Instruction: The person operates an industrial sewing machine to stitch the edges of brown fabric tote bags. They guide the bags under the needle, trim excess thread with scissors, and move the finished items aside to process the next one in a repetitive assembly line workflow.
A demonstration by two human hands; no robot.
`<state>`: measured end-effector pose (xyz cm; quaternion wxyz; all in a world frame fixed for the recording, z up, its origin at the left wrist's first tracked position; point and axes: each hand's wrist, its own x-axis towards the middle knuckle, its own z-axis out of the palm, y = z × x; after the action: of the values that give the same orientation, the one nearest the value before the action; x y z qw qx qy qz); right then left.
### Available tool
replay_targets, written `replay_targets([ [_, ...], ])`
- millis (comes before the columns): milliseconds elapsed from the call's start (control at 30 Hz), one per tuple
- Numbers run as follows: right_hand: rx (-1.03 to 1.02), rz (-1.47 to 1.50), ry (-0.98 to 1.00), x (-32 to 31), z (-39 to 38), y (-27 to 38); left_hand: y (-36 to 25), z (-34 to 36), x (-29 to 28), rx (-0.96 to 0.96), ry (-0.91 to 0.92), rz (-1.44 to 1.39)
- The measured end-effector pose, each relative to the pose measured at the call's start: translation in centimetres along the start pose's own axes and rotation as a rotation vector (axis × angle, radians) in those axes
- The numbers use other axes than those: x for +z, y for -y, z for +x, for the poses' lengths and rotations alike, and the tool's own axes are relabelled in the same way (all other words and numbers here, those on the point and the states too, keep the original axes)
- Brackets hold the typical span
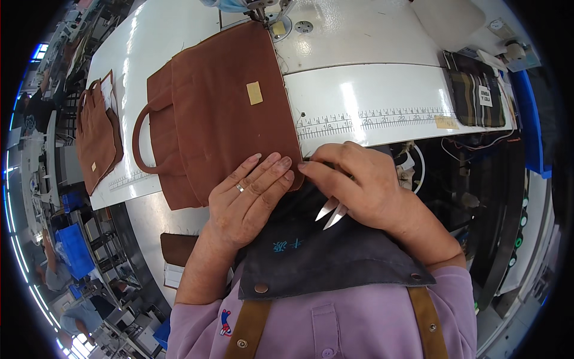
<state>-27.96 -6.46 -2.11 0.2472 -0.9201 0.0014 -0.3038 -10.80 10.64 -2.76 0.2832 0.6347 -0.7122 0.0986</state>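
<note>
A brown bag piece (221, 125) with a small tan patch (255, 93) and a loop handle (137, 137) lies on the white sewing table, its corner hanging over the front edge. My left hand (245, 197), ringed on one finger, rests flat on that near corner with fingers stretched out. Beside it, my right hand (365, 182) is closed, thumb and forefinger pinched at the bag's right edge. Small scissors (333, 214) are tucked in the right palm, their blades pointing down toward my dark apron (323, 257). Whether a thread is in the pinch is too small to tell.
The sewing machine's needle area (263, 9) stands at the far edge of the bag. A printed ruler strip (371, 119) runs along the table front. Striped fabric (478, 93) lies at right, another brown bag piece (98, 134) at left, and a dark brown panel (177, 249) lower left.
</note>
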Motion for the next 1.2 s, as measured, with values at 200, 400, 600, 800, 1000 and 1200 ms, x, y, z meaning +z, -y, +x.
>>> replay_targets([
  [200, -0.181, -0.098, -0.057, 0.8, 1.4, -0.7, 0.1, -0.3, 0.2, 0.032, -0.004, 0.046],
  [400, -0.249, -0.086, -0.097, 0.7, 1.9, -0.8, 0.1, -0.5, -0.3, -0.115, -0.081, 0.214],
  [600, -0.271, -0.099, -0.137, 1.6, 1.8, -1.0, 1.3, -1.5, -1.9, -0.165, -0.007, 0.359],
  [800, -0.279, -0.101, -0.077, 2.0, 1.6, -1.2, 2.3, -1.4, -2.9, -0.034, 0.197, 0.247],
  [1000, -0.287, -0.114, -0.081, 1.9, 1.9, -1.1, 2.6, -1.3, -3.5, -0.008, 0.26, 0.209],
  [1200, -0.311, -0.141, -0.086, 1.9, 1.8, -1.1, 1.5, -1.0, -2.8, -0.013, 0.165, 0.219],
])
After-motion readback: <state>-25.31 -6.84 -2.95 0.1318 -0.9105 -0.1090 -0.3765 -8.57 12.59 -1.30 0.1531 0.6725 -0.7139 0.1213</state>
